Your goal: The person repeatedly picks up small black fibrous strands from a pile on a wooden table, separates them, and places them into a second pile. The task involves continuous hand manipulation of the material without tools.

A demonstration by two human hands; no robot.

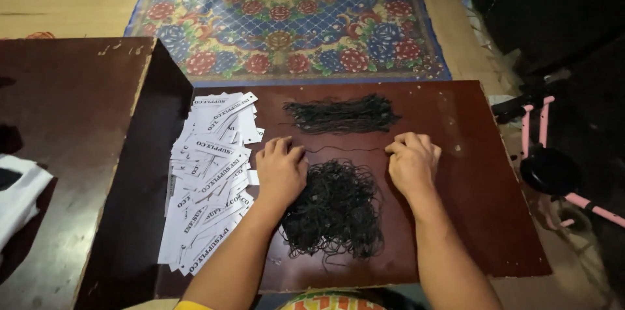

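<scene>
From the head camera, the left hand point(281, 168) and the right hand point(411, 161) pinched the two ends of a single black string point(345, 149), stretched taut across the low brown board point(469, 180). A tangled string heap point(335, 209) lay between the forearms, a straightened bundle point(342, 115) beyond, white paper tags point(211, 173) at left

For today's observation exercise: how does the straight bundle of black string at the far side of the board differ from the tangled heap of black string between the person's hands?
The straight bundle of black string lies stretched out sideways in a narrow strip; the tangled heap of black string is a loose, rounded mass of loops. The bundle looks smaller than the heap. No hand touches the bundle, while the left hand rests against the heap. Both lie on the dark red-brown board.
</scene>
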